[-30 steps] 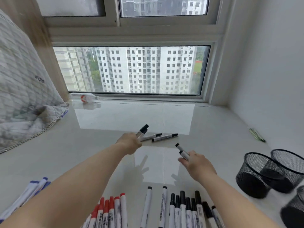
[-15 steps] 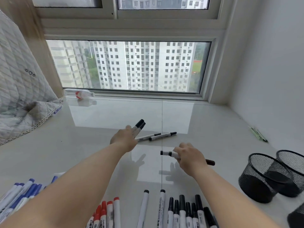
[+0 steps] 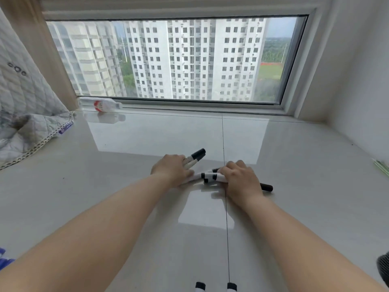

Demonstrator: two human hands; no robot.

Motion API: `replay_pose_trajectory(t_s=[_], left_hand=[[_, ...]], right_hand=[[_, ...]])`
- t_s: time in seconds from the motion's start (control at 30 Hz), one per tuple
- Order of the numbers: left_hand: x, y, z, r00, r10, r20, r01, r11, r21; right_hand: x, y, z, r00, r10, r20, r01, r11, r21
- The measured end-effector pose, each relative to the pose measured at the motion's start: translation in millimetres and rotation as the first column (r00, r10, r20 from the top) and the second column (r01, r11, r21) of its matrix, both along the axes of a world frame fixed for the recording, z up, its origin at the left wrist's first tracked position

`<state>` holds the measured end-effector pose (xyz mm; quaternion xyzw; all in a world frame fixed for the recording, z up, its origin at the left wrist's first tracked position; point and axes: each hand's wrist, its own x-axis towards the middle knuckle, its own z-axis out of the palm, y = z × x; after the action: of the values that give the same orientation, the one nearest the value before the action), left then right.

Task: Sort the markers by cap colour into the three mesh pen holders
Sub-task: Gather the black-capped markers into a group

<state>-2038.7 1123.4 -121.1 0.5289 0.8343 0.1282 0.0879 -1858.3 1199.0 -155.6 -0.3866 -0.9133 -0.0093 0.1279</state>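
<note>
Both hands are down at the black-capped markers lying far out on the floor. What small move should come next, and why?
Probably close the right hand round the loose markers under its fingers and lift them. The left hand already grips two black-capped markers, the right one also holds a marker whose black cap sticks out, and those loose ones lie between the hands.

Both forearms are bare to the hands (image 3: 240, 180), with no sleeves or jewellery.

Glossy tiled sill (image 3: 294, 186); quilted cloth blanket (image 3: 23, 114); smooth plastic markers (image 3: 194, 158).
</note>
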Motion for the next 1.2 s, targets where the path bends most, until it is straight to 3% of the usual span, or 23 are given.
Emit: replay_pose_trajectory(t_s=[0.1, 0.3, 0.4, 0.53, 0.67, 0.83, 1.07, 1.2], left_hand=[[4.4, -4.4, -2.0, 0.997, -0.060, 0.053, 0.061, 0.998, -0.010], [23.1, -20.0, 14.7, 1.000, -0.029, 0.005, 0.029, 0.970, -0.240], [37.1, -42.1, 27.9, 1.000, -0.007, 0.003, 0.008, 0.981, -0.195], [66.0, -84.6, 44.6, 0.998, -0.015, 0.067, 0.019, 0.998, -0.059], [93.8, -136.6, 48.7, 0.985, -0.031, 0.167, 0.054, 0.989, -0.134], [117.0, -182.7, 42.7, 0.997, 0.011, 0.076, 0.002, 0.985, -0.171], [147.6, -218.3, 31.9, 0.993, 0.040, 0.107, -0.020, 0.983, -0.182], [165.0, -226.5, 31.6, 0.999, 0.002, 0.037, 0.006, 0.980, -0.200]], right_hand=[[5.1, -2.7, -3.6, 1.000, 0.009, 0.009, -0.009, 1.000, 0.015], [36.4, -31.9, 14.0, 0.996, 0.018, 0.088, -0.009, 0.995, -0.094], [63.2, -57.2, 30.7, 0.995, -0.028, 0.094, 0.038, 0.993, -0.110], [101.5, -93.5, 56.4, 0.985, -0.155, -0.074, 0.144, 0.980, -0.138], [146.4, -134.0, 69.6, 0.943, -0.311, -0.117, 0.268, 0.921, -0.284], [190.9, -182.4, 69.4, 0.835, -0.512, -0.203, 0.303, 0.735, -0.607], [235.0, -229.6, 48.2, 0.709, -0.695, -0.123, 0.508, 0.623, -0.595], [237.0, -249.0, 32.9, 0.702, -0.711, -0.038, 0.571, 0.594, -0.567]])
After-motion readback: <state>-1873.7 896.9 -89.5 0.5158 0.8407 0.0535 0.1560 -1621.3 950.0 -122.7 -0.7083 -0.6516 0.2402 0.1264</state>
